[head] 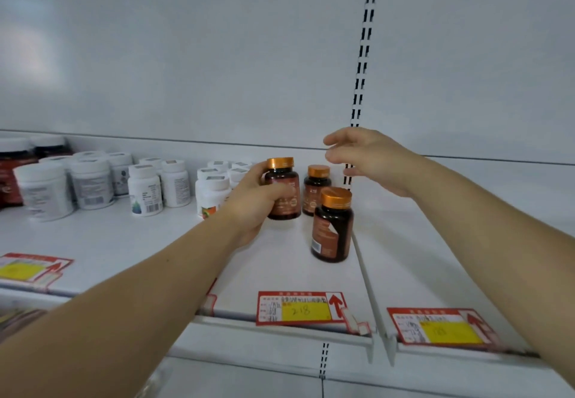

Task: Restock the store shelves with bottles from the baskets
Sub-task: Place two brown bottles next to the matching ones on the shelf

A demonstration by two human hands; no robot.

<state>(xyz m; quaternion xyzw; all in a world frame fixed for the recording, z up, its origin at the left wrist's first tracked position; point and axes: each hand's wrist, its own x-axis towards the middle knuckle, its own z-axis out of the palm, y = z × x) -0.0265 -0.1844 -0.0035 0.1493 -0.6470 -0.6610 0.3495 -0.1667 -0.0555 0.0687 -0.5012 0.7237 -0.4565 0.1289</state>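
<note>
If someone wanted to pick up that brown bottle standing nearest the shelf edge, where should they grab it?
Probably round the middle of the front brown bottle, coming from the front. It stands upright with a straight round body, and that side is open; the orange cap is narrower.

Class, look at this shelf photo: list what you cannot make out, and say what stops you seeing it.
Head view only:
- Held bottle: label mostly covered by the left hand.
- White bottles: print too blurred to read.
- Dark jars: cut off by the left edge.
- Right price tag: handwriting blurred.
- Baskets: out of frame.
- Right hand: palm side faces away.
</note>
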